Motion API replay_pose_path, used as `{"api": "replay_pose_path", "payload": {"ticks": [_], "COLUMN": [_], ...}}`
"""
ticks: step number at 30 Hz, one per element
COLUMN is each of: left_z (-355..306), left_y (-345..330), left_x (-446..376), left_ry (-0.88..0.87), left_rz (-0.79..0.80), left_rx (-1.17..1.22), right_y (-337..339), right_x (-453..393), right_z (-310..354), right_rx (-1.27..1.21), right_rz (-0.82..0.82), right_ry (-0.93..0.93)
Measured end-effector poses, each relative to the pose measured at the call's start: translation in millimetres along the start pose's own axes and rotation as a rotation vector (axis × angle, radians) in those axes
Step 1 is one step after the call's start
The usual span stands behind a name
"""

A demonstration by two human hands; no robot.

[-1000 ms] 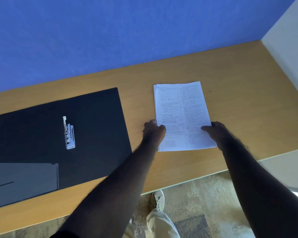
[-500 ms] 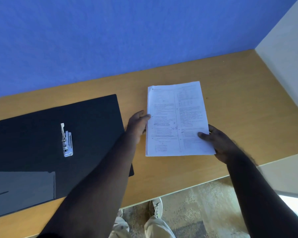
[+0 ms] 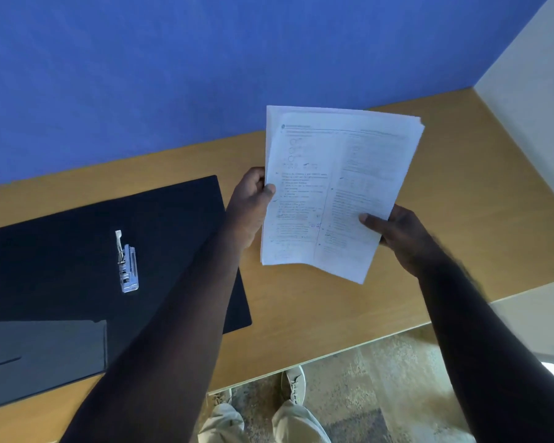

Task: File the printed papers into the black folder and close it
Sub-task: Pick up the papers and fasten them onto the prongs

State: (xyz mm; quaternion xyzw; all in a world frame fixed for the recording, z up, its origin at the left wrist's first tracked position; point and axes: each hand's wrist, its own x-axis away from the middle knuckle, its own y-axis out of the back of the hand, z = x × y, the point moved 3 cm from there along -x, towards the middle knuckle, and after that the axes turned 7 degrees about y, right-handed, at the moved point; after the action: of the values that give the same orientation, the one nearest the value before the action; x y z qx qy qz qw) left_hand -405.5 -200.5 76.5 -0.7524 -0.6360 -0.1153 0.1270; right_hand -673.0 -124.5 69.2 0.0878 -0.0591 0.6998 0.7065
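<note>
- Left hand (image 3: 253, 199) and right hand (image 3: 393, 231) both grip the papers (image 3: 336, 187), held above the tabletop (image 3: 461, 187)
- Folder (image 3: 77, 251) lies open left of the left hand
- Filing and closing not yet done

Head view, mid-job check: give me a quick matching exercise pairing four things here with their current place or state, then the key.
Things:
1. papers
2. folder
3. metal clip
4. left hand

Places or states:
A. lying open on the desk
B. gripping the left edge of the sheets
C. held up off the desk by both hands
D. fixed inside the open cover, nothing filed on it yet

Pairs: 1-C, 2-A, 3-D, 4-B. The right hand pinches the stack's lower right edge.
</note>
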Motion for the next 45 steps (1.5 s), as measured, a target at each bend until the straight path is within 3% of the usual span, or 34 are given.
{"api": "replay_pose_path", "payload": {"ticks": [8,19,35,40,45], "left_z": [-9,6,-8,-13,9], "left_y": [-5,-12,-12,9,43], "left_x": [19,28,26,23,30], "left_ry": [-0.197,-0.086,-0.053,0.097,0.413], "left_rz": [0.091,0.084,0.064,0.008,0.018], "left_rx": [-0.122,-0.406,-0.394,-0.260,-0.170], "right_y": [-10,-1,0,-13,-41], "right_x": [7,10,-2,-13,-16], "right_z": [34,13,24,35,22], "right_rx": [0.035,0.003,0.030,0.078,0.042], "right_rz": [-0.137,-0.125,-0.127,-0.052,0.182], "right_ry": [0.287,0.276,0.197,0.093,-0.129]}}
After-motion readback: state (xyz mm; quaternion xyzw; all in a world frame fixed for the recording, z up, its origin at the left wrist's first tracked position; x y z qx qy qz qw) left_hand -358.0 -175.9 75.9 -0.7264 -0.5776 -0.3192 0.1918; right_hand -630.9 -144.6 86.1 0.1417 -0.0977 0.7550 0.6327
